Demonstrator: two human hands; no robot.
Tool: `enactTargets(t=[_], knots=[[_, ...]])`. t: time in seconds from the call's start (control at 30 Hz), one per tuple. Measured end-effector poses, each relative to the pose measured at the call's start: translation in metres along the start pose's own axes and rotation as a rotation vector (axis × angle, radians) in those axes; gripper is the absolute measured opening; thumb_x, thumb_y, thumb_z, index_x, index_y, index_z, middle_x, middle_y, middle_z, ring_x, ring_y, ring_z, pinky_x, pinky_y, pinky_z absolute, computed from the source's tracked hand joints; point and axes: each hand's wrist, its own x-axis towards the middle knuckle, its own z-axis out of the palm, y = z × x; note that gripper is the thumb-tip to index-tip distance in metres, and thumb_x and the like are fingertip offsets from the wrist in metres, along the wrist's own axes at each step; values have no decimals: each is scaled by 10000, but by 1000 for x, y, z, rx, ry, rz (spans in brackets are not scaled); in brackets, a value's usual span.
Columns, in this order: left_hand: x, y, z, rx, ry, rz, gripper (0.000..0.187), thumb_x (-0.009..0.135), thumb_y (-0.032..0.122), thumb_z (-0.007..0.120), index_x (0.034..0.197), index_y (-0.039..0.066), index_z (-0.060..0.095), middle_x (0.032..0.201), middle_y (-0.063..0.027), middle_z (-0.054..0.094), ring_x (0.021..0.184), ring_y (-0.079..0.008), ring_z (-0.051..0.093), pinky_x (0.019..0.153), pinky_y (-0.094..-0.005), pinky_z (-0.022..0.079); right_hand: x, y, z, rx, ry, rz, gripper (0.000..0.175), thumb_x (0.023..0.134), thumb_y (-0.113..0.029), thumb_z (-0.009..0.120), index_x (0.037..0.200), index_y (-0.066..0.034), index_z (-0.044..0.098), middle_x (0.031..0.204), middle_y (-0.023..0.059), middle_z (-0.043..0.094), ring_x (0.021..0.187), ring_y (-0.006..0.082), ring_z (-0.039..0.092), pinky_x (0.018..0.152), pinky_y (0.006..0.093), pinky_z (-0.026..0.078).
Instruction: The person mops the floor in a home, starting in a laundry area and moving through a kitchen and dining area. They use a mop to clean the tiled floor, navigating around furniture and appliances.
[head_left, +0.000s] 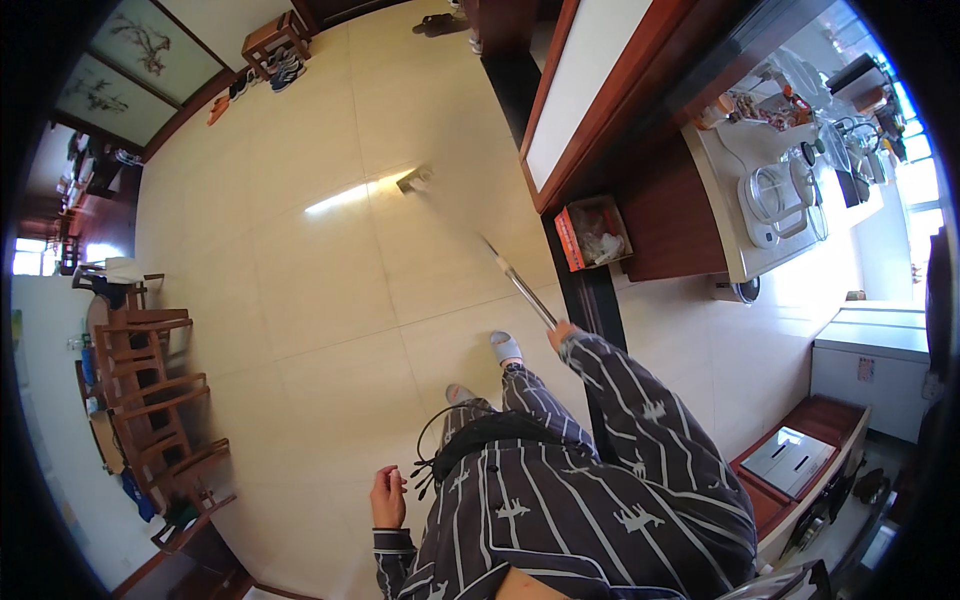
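My right hand (562, 334) is closed around the metal handle (528, 291) of a long-handled floor tool, perhaps a mop. Its shaft slants away up and to the left and blurs towards its far end. A small flat head (414, 180) lies on the glossy tiled floor (315, 300) beside a bright reflection. Left of my striped pyjama top, my left hand (388, 491) hangs above the floor with its fingers slightly curled, holding nothing. Grey slippers (505, 347) are on my feet.
An open cardboard box (594, 234) with plastic bags stands by a dark threshold at right. A counter (709, 202) holds a glass kettle (780, 195) and jars. Wooden chairs (161, 405) line the left side. Shoes (286, 75) lie by a wooden stool (274, 34) at the far wall.
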Motion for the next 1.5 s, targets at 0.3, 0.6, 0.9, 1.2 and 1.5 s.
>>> enactTargets(t=[0.3,0.6,0.9,1.2,1.5], knots=[[26,32,39,65,-168,41,279,933,252,479,1020,-5,544,717,-71,586,621,-120,545,584,-255,452,10,49,-58,-3,-15,2,543,829,-486,508,1118,-27,538,1077,245,581,1032,395,546,884,453,442],[115,65,11,212,-237,216,263,914,241,493,1032,13,548,723,-83,609,642,-140,575,614,-271,471,-303,243,119,143,-117,393,483,783,-471,559,1035,-64,500,932,254,612,886,427,587,754,503,482],[107,63,18,197,-334,121,287,916,254,491,1045,3,544,749,-71,604,658,-129,562,618,-259,464,-330,216,150,205,-255,463,478,818,-442,527,1042,-21,496,979,271,593,932,426,568,800,482,466],[72,57,-3,128,-226,150,311,928,277,479,1047,-4,540,748,-86,592,673,-139,566,625,-268,472,-64,88,73,164,150,205,579,800,-497,531,1115,-11,524,995,237,611,936,395,586,814,472,477],[53,53,-5,172,-186,129,298,928,259,475,1045,-6,543,733,-78,594,669,-136,557,619,-268,457,26,11,-4,302,50,113,514,835,-495,487,980,-22,628,1025,231,606,1017,374,561,865,435,458]])
